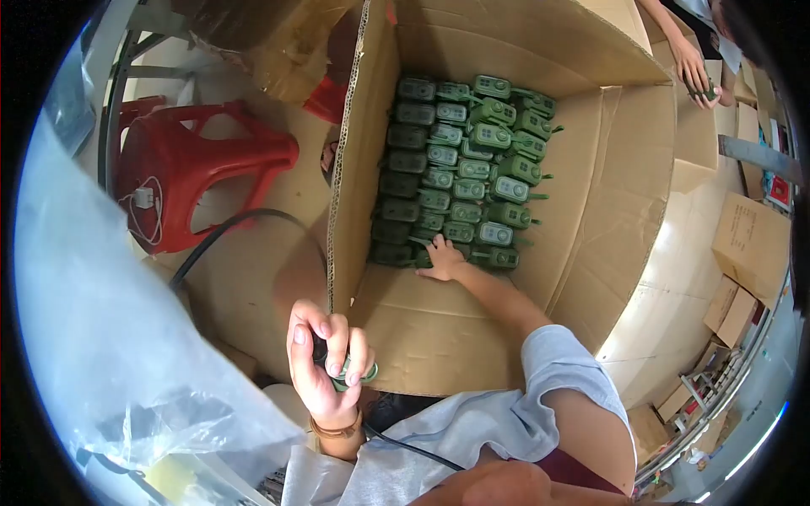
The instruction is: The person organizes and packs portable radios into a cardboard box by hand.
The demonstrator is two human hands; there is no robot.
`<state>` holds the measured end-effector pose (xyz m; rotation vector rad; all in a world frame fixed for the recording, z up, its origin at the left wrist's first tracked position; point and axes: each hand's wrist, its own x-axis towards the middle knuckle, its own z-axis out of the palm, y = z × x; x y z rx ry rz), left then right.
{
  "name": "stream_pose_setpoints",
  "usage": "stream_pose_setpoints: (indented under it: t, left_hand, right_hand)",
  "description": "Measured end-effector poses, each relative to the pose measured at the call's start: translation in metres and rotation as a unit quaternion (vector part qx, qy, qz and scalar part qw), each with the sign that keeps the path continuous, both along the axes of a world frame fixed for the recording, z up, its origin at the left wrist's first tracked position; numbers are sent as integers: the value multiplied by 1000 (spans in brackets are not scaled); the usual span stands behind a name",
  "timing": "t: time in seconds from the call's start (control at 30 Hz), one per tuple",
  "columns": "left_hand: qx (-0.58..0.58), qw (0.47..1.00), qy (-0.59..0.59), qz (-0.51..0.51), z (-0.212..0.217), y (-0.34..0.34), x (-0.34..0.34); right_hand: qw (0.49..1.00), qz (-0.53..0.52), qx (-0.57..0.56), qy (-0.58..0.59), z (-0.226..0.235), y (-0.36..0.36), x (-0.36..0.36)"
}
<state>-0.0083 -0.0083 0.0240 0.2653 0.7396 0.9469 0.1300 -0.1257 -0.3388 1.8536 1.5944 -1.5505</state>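
A large cardboard box (582,211) stands in front of me with its top open. Inside lie rows of small green handheld devices (467,188), many with a light front panel and a short stub or strap at one end; those on the left are in shadow. My right hand (440,260) reaches into the box, its fingers spread and touching devices at the near end. Outside the near left corner, my left hand (333,350) is curled around a green handheld device (344,377), mostly hidden by the fingers. A dark part also shows in that grip.
A red plastic stool (198,169) with a white charger and cord stands left of the box. Translucent plastic sheeting (143,337) fills the left foreground. A black cable (228,223) runs near the box. Another person's hand (692,67) is at upper right; cardboard cartons (753,244) line the right side.
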Motion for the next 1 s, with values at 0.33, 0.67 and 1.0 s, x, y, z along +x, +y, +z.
stream_pose_setpoints:
  t: [0.33, 0.67, 1.0]
  left_hand:
    - [-57, 997, -1, 50, 12, -11, -5]
    - [35, 997, -63, -18, 42, -46, -33]
    - [133, 986, -77, 61, 54, -91, -112]
  right_hand:
    - [997, -40, -56, 26, 16, 18, 14]
    - [984, -61, 155, 64, 164, 57, 130]
    - [869, 140, 392, 269, 537, 102, 9]
